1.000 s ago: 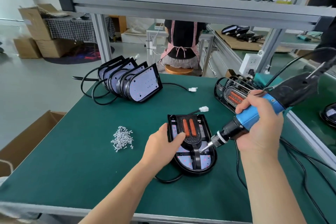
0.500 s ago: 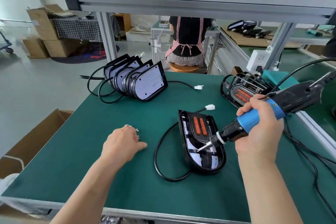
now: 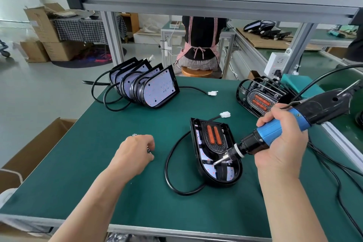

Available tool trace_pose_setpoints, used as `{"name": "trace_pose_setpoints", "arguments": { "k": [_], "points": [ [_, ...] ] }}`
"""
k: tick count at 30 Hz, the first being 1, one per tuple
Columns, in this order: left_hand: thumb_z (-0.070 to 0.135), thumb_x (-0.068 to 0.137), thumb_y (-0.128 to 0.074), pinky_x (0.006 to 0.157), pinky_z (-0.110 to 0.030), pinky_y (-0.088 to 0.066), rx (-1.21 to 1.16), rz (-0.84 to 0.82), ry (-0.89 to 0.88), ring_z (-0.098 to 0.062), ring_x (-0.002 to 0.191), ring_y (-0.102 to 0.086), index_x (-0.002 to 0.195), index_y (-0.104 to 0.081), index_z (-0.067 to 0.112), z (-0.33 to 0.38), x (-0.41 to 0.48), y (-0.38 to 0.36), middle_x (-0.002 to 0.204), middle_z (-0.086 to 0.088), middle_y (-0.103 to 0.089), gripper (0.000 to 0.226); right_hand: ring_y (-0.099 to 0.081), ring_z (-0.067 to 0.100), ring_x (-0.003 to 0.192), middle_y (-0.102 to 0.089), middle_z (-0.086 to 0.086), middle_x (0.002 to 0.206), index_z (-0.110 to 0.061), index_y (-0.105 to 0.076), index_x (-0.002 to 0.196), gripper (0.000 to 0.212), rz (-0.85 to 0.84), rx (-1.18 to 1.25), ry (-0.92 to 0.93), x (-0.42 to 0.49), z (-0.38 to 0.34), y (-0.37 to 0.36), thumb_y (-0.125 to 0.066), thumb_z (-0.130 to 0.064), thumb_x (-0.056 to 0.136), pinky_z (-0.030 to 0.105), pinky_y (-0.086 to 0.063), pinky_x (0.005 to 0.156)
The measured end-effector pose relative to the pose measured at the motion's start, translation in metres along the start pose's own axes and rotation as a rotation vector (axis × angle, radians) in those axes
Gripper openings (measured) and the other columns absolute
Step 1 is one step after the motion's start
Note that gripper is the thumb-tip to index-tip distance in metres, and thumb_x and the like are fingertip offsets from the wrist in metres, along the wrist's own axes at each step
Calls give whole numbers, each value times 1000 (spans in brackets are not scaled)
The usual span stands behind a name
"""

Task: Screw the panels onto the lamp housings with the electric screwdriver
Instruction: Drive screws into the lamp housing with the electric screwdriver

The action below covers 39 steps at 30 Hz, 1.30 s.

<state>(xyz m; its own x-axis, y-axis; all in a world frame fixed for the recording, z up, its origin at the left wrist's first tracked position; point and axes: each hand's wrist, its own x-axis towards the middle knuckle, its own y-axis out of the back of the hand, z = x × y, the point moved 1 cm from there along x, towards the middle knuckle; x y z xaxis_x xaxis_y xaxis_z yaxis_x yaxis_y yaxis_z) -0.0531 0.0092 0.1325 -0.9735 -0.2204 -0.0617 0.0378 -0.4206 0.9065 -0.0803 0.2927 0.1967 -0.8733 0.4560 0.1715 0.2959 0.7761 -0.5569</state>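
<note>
— Green desk [image 3: 88, 192], mid-assembly. Left hand [image 3: 133, 155]?
— Off the lamp housing [image 3: 233, 175] mid-desk now, over at the screws [image 3: 148, 150], curled down; cannot tell whether pinching one.
— Right hand [image 3: 282, 145]?
— Gripping the electric screwdriver [image 3: 272, 128], poised tip-down over the panel [image 3: 213, 136]. Probably fetching the next screw.

Bare left hand [image 3: 133, 155], bare right hand [image 3: 282, 143], forearms (both uncovered)
</note>
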Motion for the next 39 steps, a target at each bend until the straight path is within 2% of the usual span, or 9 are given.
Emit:
{"name": "trace_pose_setpoints", "arguments": {
  "k": [3, 7, 13, 15, 18, 28, 32, 36, 39],
  "points": [
    [14, 84, -69, 63, -30, -50, -39, 27, 7, -22, 81, -61, 86, -59, 24, -1, 2, 1, 87, 1, -64, 14, -50, 18, 65, -52, -4, 64, -18, -55, 84, 14, -2, 2, -5, -1, 0, 1, -63, -12, 74, 27, -45, 67],
    [8, 84, -64, 67, -32, -54, 3, 1, -14, -19, 80, -61, 76, -61, 26, 0, 4, 2, 81, 5, -64, 20, -51, 18, 64, -52, -6, 64, -15, -53, 94, 20, -7, 6, -4, -2, 1, 2, -63, -13, 76, 26, -46, 67],
    [6, 86, -55, 72, -35, -55, 74, -25, -20, -21, 84, -61, 78, -60, 23, 0, 7, 4, 84, 5, -62, 19, -50, 18, 64, -52, -5, 64, -18, -55, 86, 14, -27, 24, -8, -2, 0, 0, -63, -12, 75, 26, -45, 65],
    [16, 89, -58, 68, -33, -50, 78, -5, 1, -20, 84, -59, 78, -58, 22, 1, 6, 3, 86, 4, -62, 12, -50, 18, 64, -52, -6, 63, -19, -55, 86, 15, -29, 21, -12, -2, 1, 0, -62, -12, 75, 26, -44, 65],
    [35, 88, -68, 65, -31, -44, 92, -15, 32, -22, 83, -57, 75, -53, 20, 9, 3, -3, 88, 0, -61, 25, -50, 17, 63, -52, -6, 63, -18, -54, 84, 14, -20, 26, -16, -1, 1, 0, -63, -12, 74, 25, -46, 63],
    [14, 91, -59, 80, -38, -54, 91, -63, -15, -23, 91, -58, 82, -53, 20, 17, 3, -11, 90, 1, -62, 12, -51, 18, 63, -51, -4, 62, -16, -54, 89, 16, -30, 12, 6, 0, -3, -1, -62, -14, 75, 23, -46, 61],
    [5, 88, -56, 73, -35, -53, -12, -10, -21, -25, 85, -61, 89, -59, 18, 13, 2, -6, 85, -1, -65, 13, -51, 17, 62, -51, -4, 64, -14, -53, 92, 19, -26, 19, 7, 1, -4, 1, -63, -14, 75, 22, -47, 60],
    [13, 90, -64, 63, -28, -42, -76, -11, -91, -20, 73, -57, 102, -65, 21, 25, 6, -8, 87, -2, -66, 15, -51, 17, 62, -52, -4, 65, -14, -53, 93, 18, -27, 38, -1, 1, -2, 1, -63, -14, 77, 23, -48, 62],
    [16, 88, -68, 64, -27, -43, -51, -51, -138, -17, 70, -56, 89, -65, 20, 35, 11, -11, 82, 2, -63, 6, -51, 17, 61, -52, -4, 65, -15, -54, 92, 16, -29, 50, -1, 0, -2, 1, -62, -13, 78, 22, -47, 62]
  ]
}}
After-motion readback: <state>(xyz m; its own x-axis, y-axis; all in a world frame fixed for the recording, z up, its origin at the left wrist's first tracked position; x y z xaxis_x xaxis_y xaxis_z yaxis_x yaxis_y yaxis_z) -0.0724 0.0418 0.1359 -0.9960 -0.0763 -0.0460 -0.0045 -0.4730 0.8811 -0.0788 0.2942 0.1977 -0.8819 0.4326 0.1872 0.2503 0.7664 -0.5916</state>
